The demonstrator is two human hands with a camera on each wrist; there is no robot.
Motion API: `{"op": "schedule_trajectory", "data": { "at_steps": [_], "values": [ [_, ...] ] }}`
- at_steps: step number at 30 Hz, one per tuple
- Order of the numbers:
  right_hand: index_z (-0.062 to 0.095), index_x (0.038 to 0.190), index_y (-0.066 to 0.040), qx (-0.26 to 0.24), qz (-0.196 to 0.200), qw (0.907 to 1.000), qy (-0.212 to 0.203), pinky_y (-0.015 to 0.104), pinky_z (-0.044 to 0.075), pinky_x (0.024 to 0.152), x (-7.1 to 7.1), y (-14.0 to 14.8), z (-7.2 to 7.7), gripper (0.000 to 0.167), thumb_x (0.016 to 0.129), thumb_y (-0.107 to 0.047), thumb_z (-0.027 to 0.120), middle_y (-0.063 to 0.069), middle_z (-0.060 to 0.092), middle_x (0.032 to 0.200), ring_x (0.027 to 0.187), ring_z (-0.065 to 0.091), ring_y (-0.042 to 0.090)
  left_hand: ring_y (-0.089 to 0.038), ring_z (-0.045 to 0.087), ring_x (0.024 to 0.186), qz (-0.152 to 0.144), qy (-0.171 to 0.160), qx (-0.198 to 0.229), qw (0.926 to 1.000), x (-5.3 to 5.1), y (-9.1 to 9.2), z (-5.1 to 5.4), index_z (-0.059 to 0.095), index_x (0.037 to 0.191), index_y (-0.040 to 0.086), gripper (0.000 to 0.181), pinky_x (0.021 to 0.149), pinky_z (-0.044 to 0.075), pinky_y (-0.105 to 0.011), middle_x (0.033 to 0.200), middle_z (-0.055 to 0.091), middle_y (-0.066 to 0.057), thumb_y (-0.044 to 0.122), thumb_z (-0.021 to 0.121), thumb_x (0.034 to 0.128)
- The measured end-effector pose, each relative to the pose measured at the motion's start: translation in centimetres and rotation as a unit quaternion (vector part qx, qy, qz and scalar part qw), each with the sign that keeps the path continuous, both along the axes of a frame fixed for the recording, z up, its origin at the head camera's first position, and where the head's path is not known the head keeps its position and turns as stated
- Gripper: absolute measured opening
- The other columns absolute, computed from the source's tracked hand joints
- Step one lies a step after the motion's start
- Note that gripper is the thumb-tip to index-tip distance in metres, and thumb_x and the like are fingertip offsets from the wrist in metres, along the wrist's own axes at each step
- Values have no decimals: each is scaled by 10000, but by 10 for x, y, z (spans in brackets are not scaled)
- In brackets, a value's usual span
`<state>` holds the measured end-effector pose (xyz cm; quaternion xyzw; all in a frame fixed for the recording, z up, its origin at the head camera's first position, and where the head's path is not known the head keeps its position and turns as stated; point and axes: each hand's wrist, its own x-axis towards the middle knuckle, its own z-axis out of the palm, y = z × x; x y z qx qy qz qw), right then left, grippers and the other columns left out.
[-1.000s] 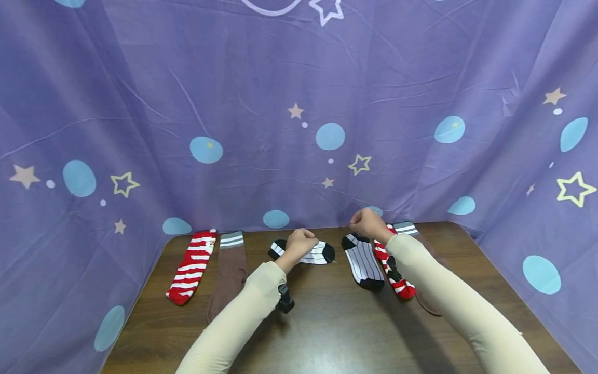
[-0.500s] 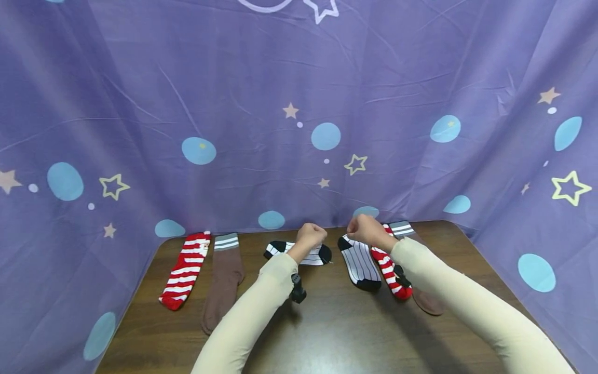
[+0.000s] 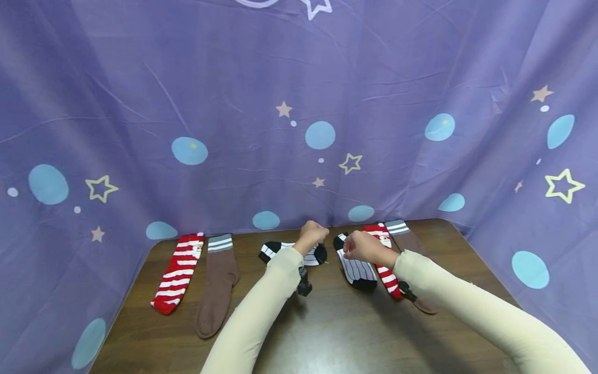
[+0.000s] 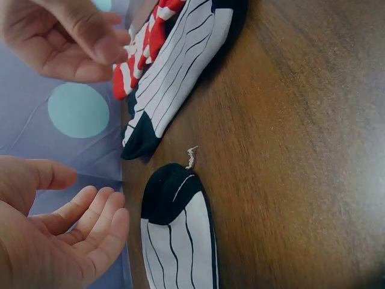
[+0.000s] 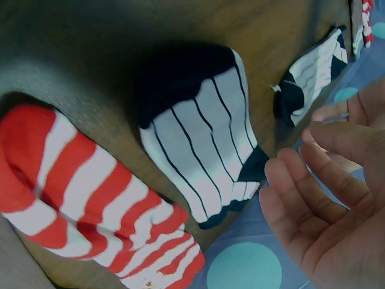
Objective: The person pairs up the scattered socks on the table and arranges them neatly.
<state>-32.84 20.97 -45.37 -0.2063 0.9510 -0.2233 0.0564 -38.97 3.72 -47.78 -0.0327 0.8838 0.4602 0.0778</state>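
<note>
Two white ankle socks with thin dark stripes and black toes and heels lie at the back of the table. My left hand point(image 3: 312, 236) hovers over the toe end of the left ankle sock point(image 4: 180, 247), which lies sideways with a loose thread at its tip. Its fingers are loosely bent around nothing in the left wrist view. Above the right ankle sock point(image 5: 204, 132), my right hand point(image 3: 366, 248) hangs with relaxed fingers, also holding nothing. In the head view the hands hide part of both socks.
On the left lie a red-and-white striped sock point(image 3: 175, 275) and a long brown sock point(image 3: 219, 291). Their likenesses, a red striped sock point(image 5: 108, 192) and a brown sock point(image 3: 406, 240), lie under my right forearm. A purple curtain point(image 3: 261, 130) hangs behind the wooden table point(image 3: 327, 327).
My left hand has moved right, towards the sock's toe end. My right hand has come lower and nearer over the right ankle sock. The head view has shifted slightly. The socks lie unchanged.
</note>
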Motion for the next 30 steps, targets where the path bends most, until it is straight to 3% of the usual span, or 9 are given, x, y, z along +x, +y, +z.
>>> {"op": "schedule_trajectory", "data": {
  "at_steps": [4, 7, 11, 16, 20, 25, 27, 30],
  "values": [
    [720, 768, -90, 110, -54, 9999, -114, 250, 481, 575, 8, -2, -6, 106, 831, -92, 805, -29, 650, 680, 627, 544, 83, -191, 643, 573, -25, -33, -184, 9998, -4, 3, -4, 768, 902, 28, 136, 410, 383, -169, 566, 597, 7, 124, 686, 850],
    [725, 754, -100, 178, -63, 9995, -240, 246, 486, 577, 13, -3, -9, 112, 824, -92, 812, -33, 656, 678, 626, 550, 76, -160, 586, 525, -125, -25, -329, 9994, -7, 7, -5, 724, 781, 66, 105, 400, 378, -174, 502, 515, 51, 130, 683, 853],
    [730, 752, -97, 241, 2, 9990, -384, 243, 490, 569, 18, -2, -14, 108, 815, -82, 816, -26, 658, 678, 621, 552, 81, -195, 585, 522, -405, -65, -680, 9968, -11, 12, -5, 558, 576, 134, 311, 383, 364, -202, 465, 470, 42, 137, 655, 871],
    [724, 743, -113, 344, 18, 9986, -409, 246, 476, 543, 23, 2, -19, 123, 813, -100, 824, -37, 646, 663, 610, 550, 85, -217, 622, 588, -789, 253, -1320, 9878, -13, 18, -5, 465, 516, 167, 400, 468, 414, -230, 531, 521, 2, 162, 650, 871],
    [714, 757, -129, 599, -7, 9982, -73, 265, 459, 530, 27, 3, -22, 146, 790, -167, 851, -46, 626, 666, 613, 536, 97, -190, 571, 656, -1035, 707, -1644, 9784, -11, 21, -5, 491, 527, 173, 386, 582, 444, -250, 658, 592, -14, 194, 657, 875],
    [697, 804, -116, 1046, 215, 9928, 548, 290, 456, 510, 34, 3, -27, 263, 768, -296, 884, -40, 619, 693, 610, 537, 102, -167, 478, 607, -1475, 955, -1911, 9657, -9, 25, -10, 413, 515, 188, 475, 526, 381, -280, 591, 461, 27, 204, 628, 938],
    [676, 802, -121, 1307, 408, 9867, 873, 296, 450, 489, 37, 2, -30, 306, 765, -346, 881, -37, 611, 694, 600, 534, 101, -167, 467, 597, -1600, 1105, -2099, 9582, -9, 26, -13, 377, 521, 184, 494, 510, 375, -294, 573, 418, 28, 189, 615, 954],
    [649, 806, -142, 1815, 783, 9689, 1486, 299, 440, 464, 40, 2, -35, 347, 754, -407, 867, -38, 598, 707, 592, 529, 103, -184, 564, 655, -1674, 1454, -2362, 9461, -10, 29, -19, 452, 566, 157, 423, 551, 457, -334, 627, 530, -2, 160, 622, 954]
  ]
}}
